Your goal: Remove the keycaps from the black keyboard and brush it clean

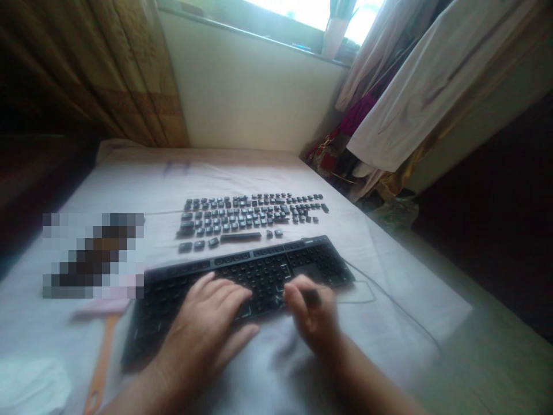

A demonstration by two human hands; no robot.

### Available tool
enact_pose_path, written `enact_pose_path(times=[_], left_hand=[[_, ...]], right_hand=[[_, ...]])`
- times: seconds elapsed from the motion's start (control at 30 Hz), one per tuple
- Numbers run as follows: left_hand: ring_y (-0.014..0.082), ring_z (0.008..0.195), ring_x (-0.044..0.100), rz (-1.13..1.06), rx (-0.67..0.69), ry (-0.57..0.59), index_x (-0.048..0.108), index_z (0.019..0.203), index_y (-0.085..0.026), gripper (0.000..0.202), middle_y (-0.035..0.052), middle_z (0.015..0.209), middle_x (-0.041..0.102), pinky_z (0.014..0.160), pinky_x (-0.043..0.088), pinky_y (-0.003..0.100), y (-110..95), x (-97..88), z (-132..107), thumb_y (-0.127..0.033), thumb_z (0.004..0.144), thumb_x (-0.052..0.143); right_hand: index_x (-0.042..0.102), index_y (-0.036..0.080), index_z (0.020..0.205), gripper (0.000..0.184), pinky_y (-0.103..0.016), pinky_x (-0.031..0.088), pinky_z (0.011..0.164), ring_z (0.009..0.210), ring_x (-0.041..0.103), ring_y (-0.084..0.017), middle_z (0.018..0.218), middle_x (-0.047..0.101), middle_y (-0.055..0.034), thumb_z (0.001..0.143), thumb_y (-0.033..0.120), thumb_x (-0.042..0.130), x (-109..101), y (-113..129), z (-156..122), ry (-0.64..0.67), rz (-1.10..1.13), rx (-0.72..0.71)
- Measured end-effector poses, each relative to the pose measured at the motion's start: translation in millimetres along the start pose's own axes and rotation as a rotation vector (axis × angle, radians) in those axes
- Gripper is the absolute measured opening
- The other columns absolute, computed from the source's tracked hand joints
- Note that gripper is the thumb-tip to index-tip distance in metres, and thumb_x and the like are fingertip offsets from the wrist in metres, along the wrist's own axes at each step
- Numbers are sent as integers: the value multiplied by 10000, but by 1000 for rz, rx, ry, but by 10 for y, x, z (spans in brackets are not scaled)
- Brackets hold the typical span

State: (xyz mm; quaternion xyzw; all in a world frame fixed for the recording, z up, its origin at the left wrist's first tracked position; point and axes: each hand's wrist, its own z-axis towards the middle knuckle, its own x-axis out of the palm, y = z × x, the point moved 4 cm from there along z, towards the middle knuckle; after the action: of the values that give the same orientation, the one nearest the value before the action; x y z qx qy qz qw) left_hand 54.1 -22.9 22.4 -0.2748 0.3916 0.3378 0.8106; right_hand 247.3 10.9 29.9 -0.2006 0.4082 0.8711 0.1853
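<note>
A black keyboard (248,275) lies at a slant on the white cloth, its keycaps off over much of the board. My left hand (211,311) rests flat on its near middle part, fingers spread and thumb apart. At the near edge, right of centre, my right hand (313,314) is closed around what looks like a wire keycap puller (355,292); its dark handle shows in the fist and a thin wire loop sticks out to the right. The fingertips are over the keyboard, and what they touch is too blurred to tell. Loose black keycaps (233,219) lie in rows behind the keyboard.
A brush with an orange handle (102,357) lies at the left, near a pixelated dark object (97,253). The keyboard cable (393,305) runs off to the right edge. White cloth (32,380) sits at the lower left. Clothes (401,86) hang at the right.
</note>
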Motion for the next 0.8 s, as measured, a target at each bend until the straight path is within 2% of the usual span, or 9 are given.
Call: enact_pose_path(times=[0.13,0.27,0.4,0.53,0.6,0.67,0.73,0.8], left_hand=[[216,889,701,-190,-100,-49,600,1096,-227,228,43,971,745,872,525,385,-122,14,92,-411,962,582],[197,759,693,-242,-131,-78,607,992,-231,132,15,866,736,722,513,340,-129,93,112,-353,967,566],[189,723,690,-187,-101,-87,623,941,-226,78,8,824,738,710,502,337,-113,120,116,-287,940,575],[183,707,688,-33,22,-124,628,905,-220,82,-3,801,743,811,500,368,-144,59,160,-226,933,551],[173,702,693,-14,51,-166,630,920,-218,88,-13,804,745,840,503,368,-141,4,182,-207,937,544],[168,711,702,-45,35,-196,635,950,-221,87,-13,814,748,808,524,348,-108,-45,189,-217,943,548],[165,723,711,-120,-32,-218,645,977,-234,92,-9,828,753,731,552,308,-41,-75,174,-272,952,566],[158,730,720,-212,-121,-233,658,985,-257,119,-13,847,761,664,571,264,45,-72,139,-339,961,574]], right_hand=[[510,218,638,372,-217,393,455,419,506,-99,504,536,31,1007,236,465,23,127,54,3,-49,-95],[519,219,659,347,-218,402,466,419,515,-103,508,553,28,1002,216,470,65,152,48,8,-70,-120],[515,222,669,335,-219,407,478,427,536,-107,516,564,25,1000,198,471,125,143,13,12,-71,-133],[538,216,711,272,-234,411,500,451,551,-120,538,583,21,972,152,500,140,119,21,-3,-120,-192],[558,212,732,245,-240,455,553,521,601,-140,586,616,4,959,135,506,110,83,54,-26,-130,-185],[587,210,759,230,-254,521,665,683,683,-170,731,695,-39,957,128,500,60,42,91,-52,-99,-146],[640,209,858,205,-255,556,748,813,719,-176,879,737,-62,965,121,489,29,18,116,-18,-3,-107],[676,211,1048,220,-230,569,725,788,722,-156,892,744,-52,974,121,489,30,26,121,78,105,-99]])
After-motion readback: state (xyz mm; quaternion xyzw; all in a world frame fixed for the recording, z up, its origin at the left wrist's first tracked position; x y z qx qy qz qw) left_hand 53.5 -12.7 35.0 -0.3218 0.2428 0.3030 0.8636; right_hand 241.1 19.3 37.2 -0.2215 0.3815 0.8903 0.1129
